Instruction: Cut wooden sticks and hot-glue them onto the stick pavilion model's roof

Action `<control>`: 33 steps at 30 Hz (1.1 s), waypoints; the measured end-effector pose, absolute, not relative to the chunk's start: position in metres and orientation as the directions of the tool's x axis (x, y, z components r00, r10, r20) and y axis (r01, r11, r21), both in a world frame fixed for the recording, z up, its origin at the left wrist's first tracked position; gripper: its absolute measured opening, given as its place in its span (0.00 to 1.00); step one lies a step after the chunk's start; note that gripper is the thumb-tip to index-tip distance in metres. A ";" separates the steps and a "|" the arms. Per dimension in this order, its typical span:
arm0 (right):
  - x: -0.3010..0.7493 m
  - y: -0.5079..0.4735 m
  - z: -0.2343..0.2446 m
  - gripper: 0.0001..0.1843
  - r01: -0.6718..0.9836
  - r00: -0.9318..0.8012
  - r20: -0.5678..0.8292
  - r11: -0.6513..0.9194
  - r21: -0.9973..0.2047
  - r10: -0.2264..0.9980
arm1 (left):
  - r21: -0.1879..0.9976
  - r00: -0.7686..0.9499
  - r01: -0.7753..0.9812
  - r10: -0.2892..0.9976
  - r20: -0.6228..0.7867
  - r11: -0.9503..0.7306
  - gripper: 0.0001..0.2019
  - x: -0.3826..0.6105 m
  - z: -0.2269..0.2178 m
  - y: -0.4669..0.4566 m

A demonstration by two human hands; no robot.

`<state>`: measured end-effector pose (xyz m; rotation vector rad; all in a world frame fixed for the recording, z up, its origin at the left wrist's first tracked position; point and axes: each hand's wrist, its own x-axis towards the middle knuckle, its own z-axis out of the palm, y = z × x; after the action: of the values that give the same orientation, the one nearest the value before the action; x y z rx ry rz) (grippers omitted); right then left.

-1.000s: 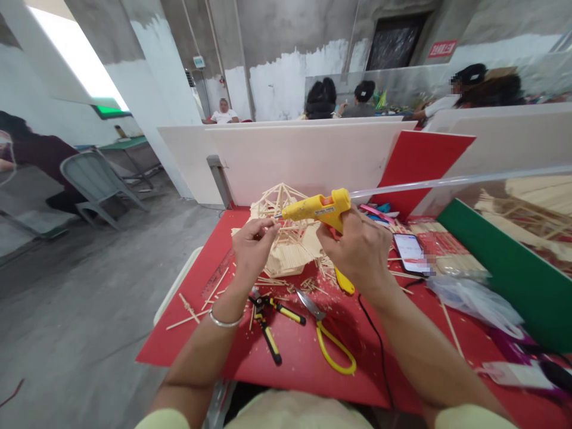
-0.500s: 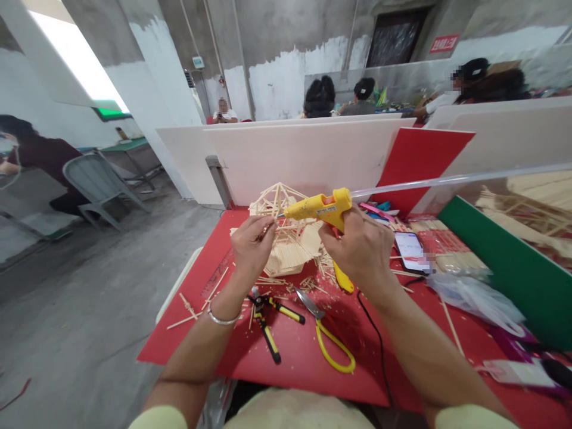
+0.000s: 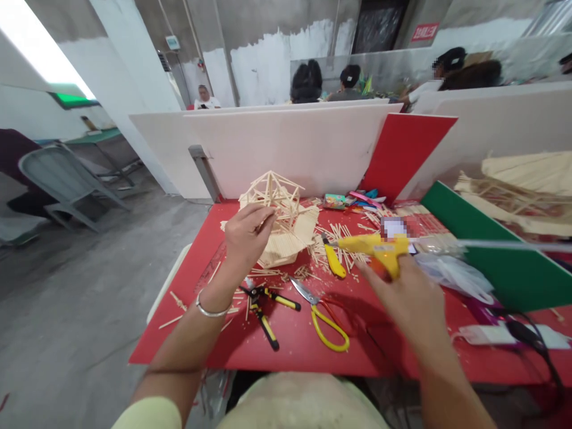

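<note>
A yellow hot glue gun point(image 3: 379, 247) is gripped in my right hand point(image 3: 409, 292), right of the stick model, slightly smeared by motion. Its nozzle points left, and a clear glue stick runs out of its back. My left hand point(image 3: 250, 232) is closed in a pinch in front of the pale wooden stick model point(image 3: 279, 244); what lies between the fingertips is too small to make out. That model has an open frame of sticks on top and flat slatted panels below, partly hidden by the left hand.
On the red tabletop point(image 3: 232, 351) lie black-and-yellow pliers point(image 3: 266, 307), scissors point(image 3: 319, 313), a yellow-handled cutter point(image 3: 333, 259) and loose sticks point(image 3: 339, 238). A green board point(image 3: 482, 256) and plastic bag point(image 3: 456, 277) are at right. White panels point(image 3: 286, 143) stand behind; people sit beyond.
My right hand has drawn the glue gun away from my left fingertips, to the right and down. My left hand stays pinched near the model. The view has shifted a little.
</note>
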<state>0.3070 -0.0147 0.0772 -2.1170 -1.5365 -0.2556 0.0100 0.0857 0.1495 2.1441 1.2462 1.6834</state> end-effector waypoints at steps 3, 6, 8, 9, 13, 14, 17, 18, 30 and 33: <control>0.314 -0.059 0.046 0.25 0.852 0.441 0.179 -0.347 -0.393 0.880 | 0.553 0.097 0.515 0.686 0.721 -0.655 0.07 0.007 0.149 0.088; 0.306 -0.080 0.023 0.21 0.778 0.443 -0.012 -0.391 -0.492 0.896 | 0.516 0.161 0.531 0.677 0.718 -0.673 0.06 0.007 0.152 0.088; 0.303 -0.084 0.015 0.20 0.770 0.441 -0.040 -0.401 -0.497 0.897 | 0.503 0.179 0.528 0.669 0.721 -0.684 0.06 0.007 0.155 0.086; 0.302 -0.084 0.015 0.20 0.780 0.449 -0.029 -0.408 -0.474 0.893 | 0.504 0.179 0.525 0.668 0.722 -0.686 0.06 0.006 0.157 0.086; 0.296 -0.078 0.040 0.21 0.834 0.436 0.091 -0.364 -0.416 0.895 | 0.514 0.179 0.522 0.677 0.714 -0.680 0.07 0.004 0.156 0.084; 0.290 -0.073 0.052 0.20 0.834 0.406 0.142 -0.303 -0.460 0.903 | 0.516 0.180 0.524 0.680 0.711 -0.678 0.07 0.004 0.155 0.084; 0.253 -0.047 0.092 0.19 0.717 0.220 0.305 0.058 -0.695 0.926 | 0.522 0.160 0.541 0.690 0.706 -0.660 0.08 0.005 0.152 0.083; 0.236 -0.034 0.104 0.18 0.633 0.190 0.339 0.149 -0.760 0.922 | 0.533 0.144 0.541 0.696 0.703 -0.651 0.09 0.006 0.152 0.082; 0.128 0.078 0.118 0.14 -0.206 0.268 0.285 0.344 -0.916 0.920 | 0.756 0.031 0.326 0.805 0.592 -0.568 0.15 0.002 0.160 0.093; 0.124 0.083 0.115 0.14 -0.268 0.276 0.272 0.346 -0.899 0.922 | 0.799 0.029 0.277 0.836 0.549 -0.534 0.14 0.003 0.166 0.090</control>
<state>0.1240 0.0833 0.1153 -0.8537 -0.9496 0.9453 0.0034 0.0897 0.1663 1.8323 1.1264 1.5279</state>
